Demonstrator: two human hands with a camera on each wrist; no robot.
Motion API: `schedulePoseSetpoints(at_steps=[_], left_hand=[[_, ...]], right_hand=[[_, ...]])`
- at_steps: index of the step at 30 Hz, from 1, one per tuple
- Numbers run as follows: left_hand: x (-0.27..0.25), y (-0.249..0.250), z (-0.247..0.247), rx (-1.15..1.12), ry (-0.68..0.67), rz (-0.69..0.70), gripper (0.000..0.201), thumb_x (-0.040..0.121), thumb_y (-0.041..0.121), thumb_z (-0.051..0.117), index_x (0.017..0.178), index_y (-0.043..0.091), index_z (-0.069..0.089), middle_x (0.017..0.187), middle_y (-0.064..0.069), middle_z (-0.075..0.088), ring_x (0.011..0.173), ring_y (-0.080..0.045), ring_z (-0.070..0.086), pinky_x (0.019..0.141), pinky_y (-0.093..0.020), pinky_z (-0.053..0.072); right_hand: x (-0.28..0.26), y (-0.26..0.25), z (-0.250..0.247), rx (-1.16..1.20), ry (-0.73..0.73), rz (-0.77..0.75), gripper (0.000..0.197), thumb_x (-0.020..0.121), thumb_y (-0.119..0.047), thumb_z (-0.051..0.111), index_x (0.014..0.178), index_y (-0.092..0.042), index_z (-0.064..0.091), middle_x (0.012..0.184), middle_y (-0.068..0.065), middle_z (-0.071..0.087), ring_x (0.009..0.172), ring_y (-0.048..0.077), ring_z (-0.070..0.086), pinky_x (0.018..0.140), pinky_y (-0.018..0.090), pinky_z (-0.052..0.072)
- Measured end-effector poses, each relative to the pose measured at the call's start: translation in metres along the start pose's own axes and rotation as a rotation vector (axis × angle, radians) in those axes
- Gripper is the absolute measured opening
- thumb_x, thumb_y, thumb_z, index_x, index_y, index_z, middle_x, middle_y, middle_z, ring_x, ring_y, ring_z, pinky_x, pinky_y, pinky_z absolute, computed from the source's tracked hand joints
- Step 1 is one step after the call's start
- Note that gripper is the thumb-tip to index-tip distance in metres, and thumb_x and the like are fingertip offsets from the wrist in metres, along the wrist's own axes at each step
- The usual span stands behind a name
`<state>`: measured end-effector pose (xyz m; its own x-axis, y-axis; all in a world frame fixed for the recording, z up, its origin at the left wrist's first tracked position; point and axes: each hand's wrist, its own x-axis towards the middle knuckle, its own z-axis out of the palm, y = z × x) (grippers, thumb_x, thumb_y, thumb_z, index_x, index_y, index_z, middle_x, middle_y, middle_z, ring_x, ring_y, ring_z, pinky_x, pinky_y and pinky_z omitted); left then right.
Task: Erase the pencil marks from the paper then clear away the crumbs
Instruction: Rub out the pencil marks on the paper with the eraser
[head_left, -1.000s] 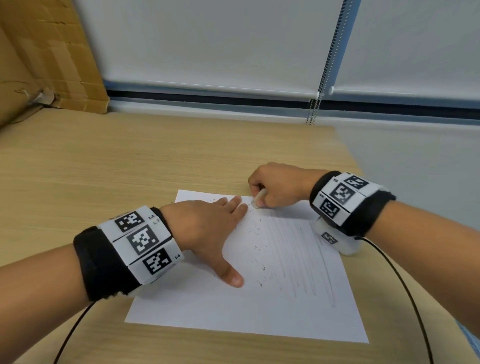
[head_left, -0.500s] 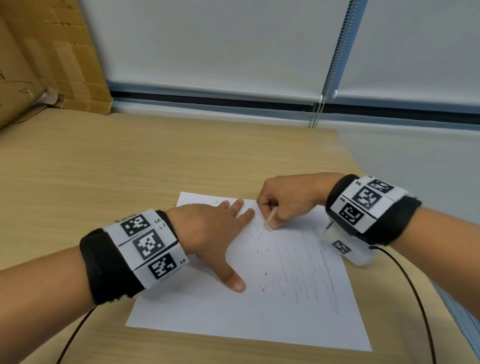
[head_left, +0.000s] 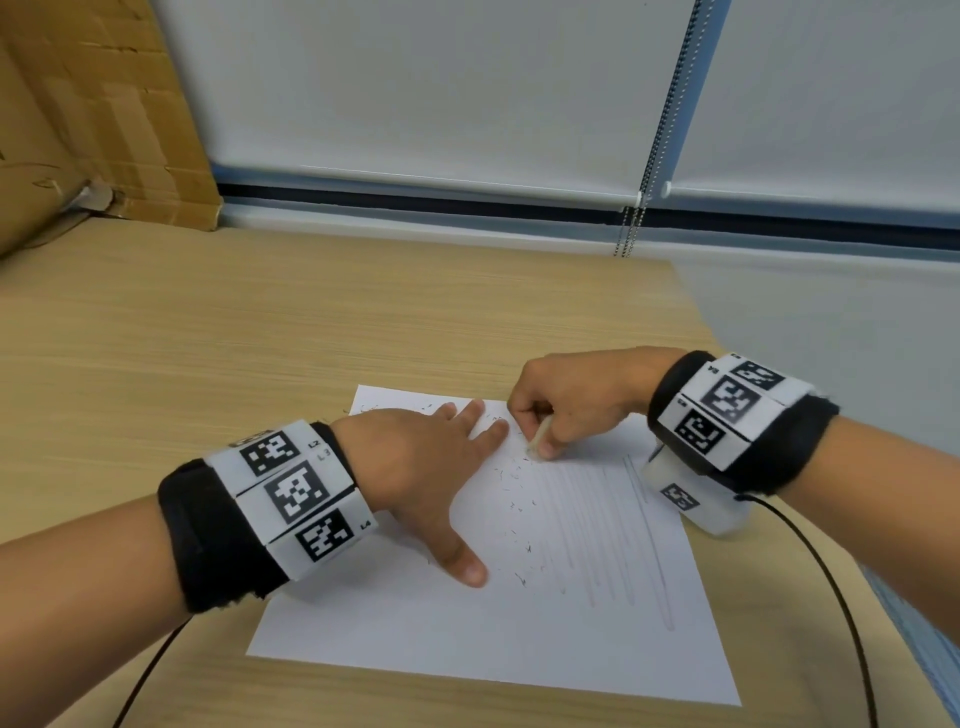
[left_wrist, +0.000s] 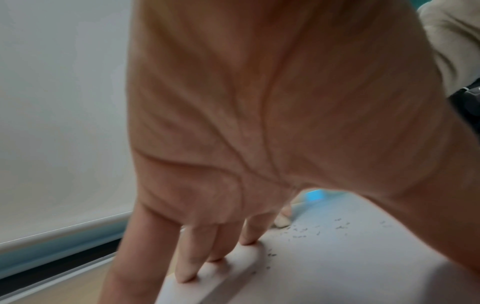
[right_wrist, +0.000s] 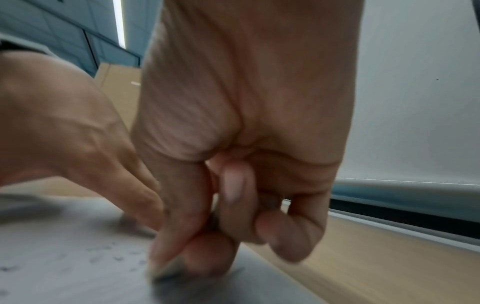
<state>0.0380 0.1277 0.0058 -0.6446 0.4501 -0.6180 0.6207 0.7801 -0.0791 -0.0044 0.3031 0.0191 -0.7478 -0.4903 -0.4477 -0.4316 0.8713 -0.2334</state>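
Observation:
A white sheet of paper (head_left: 441, 634) lies on the wooden desk (head_left: 208, 338), with faint long pencil lines (head_left: 613, 535) down its right half. Dark eraser crumbs (head_left: 514, 504) are scattered over its middle. My left hand (head_left: 431, 467) lies flat on the paper's upper left part, fingers straight and thumb spread. My right hand (head_left: 566, 405) pinches a small pale eraser (head_left: 537, 439) between thumb and fingers, its lower end pressed on the paper near the top edge. In the right wrist view the eraser (right_wrist: 166, 269) touches the sheet under blurred fingertips (right_wrist: 205, 253).
A cardboard box (head_left: 78, 114) leans at the desk's back left. White roller blinds (head_left: 441, 93) with a bead chain (head_left: 631, 228) hang behind the desk. The desk's right edge (head_left: 696, 317) runs close to the paper. Black cables (head_left: 831, 597) trail from both wristbands.
My right hand has moved the eraser from beside the left fingertips slightly down and right along the top of the sheet. My left hand stays flat on the paper.

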Motion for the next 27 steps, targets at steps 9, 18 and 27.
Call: schedulePoseSetpoints(at_steps=[9,18,27], left_hand=[[0.001,0.001,-0.001,-0.004,-0.004,0.003,0.136,0.066,0.075,0.069,0.150,0.030,-0.028,0.159,-0.001,-0.031,0.151,-0.020,-0.009,0.118,-0.044,0.023],[0.000,0.004,-0.003,0.012,-0.003,0.007,0.134,0.067,0.072,0.071,0.151,0.032,-0.026,0.160,-0.004,-0.028,0.152,-0.023,-0.007,0.117,-0.046,0.026],[0.000,0.004,-0.002,0.006,-0.001,-0.002,0.134,0.067,0.071,0.073,0.152,0.033,-0.024,0.161,-0.003,-0.027,0.152,-0.021,-0.007,0.117,-0.046,0.026]], right_hand=[[-0.001,0.000,0.000,-0.006,-0.006,0.006,0.017,0.082,-0.019,0.070,0.069,-0.019,0.060,0.072,-0.005,0.063,0.070,0.011,0.056,0.065,0.026,0.045],[-0.014,-0.013,0.010,0.004,-0.037,-0.043,0.012,0.081,-0.014,0.069,0.071,-0.016,0.062,0.071,-0.007,0.059,0.066,0.008,0.052,0.061,0.022,0.042],[-0.027,-0.021,0.021,0.059,0.017,-0.062,0.014,0.081,-0.013,0.068,0.069,-0.018,0.060,0.065,-0.011,0.056,0.062,0.005,0.051,0.058,0.020,0.042]])
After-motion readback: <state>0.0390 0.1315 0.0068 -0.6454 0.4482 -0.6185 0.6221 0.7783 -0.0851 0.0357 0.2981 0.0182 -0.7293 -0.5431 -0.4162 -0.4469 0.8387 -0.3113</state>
